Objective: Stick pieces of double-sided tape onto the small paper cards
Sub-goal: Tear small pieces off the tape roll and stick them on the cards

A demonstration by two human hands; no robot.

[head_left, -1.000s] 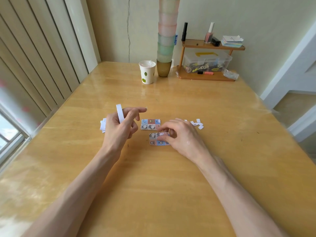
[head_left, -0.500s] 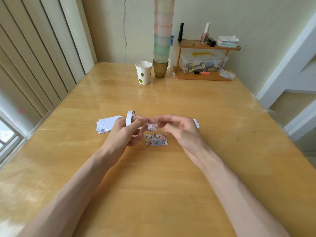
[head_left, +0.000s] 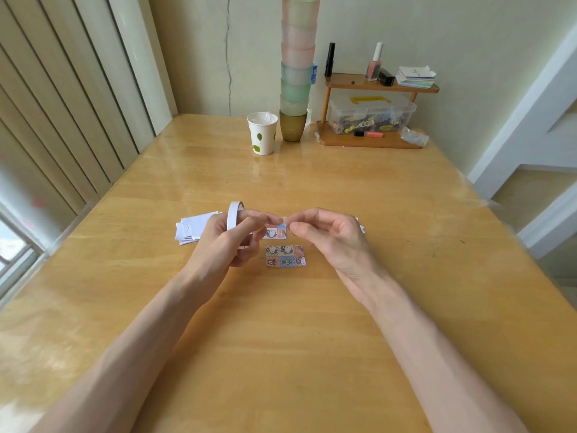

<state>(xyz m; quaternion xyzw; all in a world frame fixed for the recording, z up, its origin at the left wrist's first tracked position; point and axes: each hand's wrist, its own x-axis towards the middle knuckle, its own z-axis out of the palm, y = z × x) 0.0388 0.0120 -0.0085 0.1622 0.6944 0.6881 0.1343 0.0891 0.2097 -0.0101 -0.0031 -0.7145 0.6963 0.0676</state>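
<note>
The roll of double-sided tape (head_left: 233,215) stands on edge in the left hand (head_left: 224,242), whose fingers curl round it just above the table (head_left: 312,339). Its free end (head_left: 283,220) reaches across to the right hand (head_left: 331,239), where thumb and forefinger pinch it; only a short length shows between the 2 hands.

Tape like this is probably feather-light, limp and sticky on the bared face, so it should be held by the very tip and kept taut, or it will likely curl back onto itself or a finger.

Directly under the hands lie 2 small patterned cards. The near card (head_left: 285,256) lies flat and in full view, and the far card (head_left: 275,233) is partly hidden by the fingers. They are thin paper and will probably slide on the glossy top unless pinned at an edge.

To the left sits a pile of white paper slips (head_left: 193,228). At the far edge stand a paper cup (head_left: 262,132) and a tower of stacked cups (head_left: 296,73).
</note>
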